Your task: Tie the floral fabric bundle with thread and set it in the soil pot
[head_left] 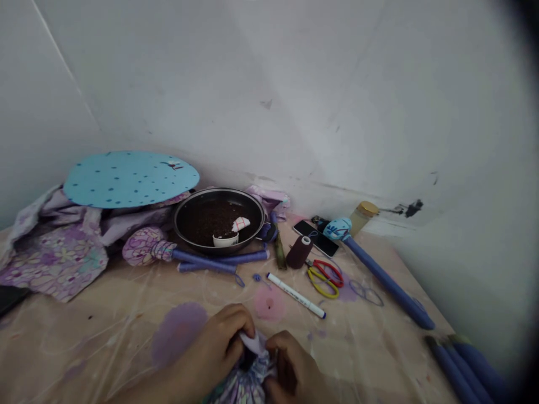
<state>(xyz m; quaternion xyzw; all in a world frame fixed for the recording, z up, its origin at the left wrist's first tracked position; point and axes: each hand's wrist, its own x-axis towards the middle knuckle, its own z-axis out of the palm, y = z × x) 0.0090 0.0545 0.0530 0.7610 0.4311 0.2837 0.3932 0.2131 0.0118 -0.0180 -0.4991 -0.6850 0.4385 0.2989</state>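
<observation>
At the bottom centre, my left hand (pixel 225 339) pinches the gathered top of a floral cloth bundle (pixel 244 387) between thumb and fingers. My right hand (pixel 290 367) grips the bundle's right side, fingers curled close to the gathers. Pale lilac cloth sticks up between the two hands, and a dark spot shows in its folds. The bundle's lower part is cut off by the frame edge. Beyond my hands lies a white marker (pixel 296 295) with dark blue ends.
Scissors (pixel 326 279), a dark thread cone (pixel 300 252), a phone (pixel 315 238) and a jar (pixel 362 217) are at centre right. A dark pan (pixel 219 247), blue board (pixel 130 179), floral cloth (pixel 63 252) and cloth-headed sticks (pixel 387 280) lie along the back. Wrapped rods (pixel 467 365) sit lower right.
</observation>
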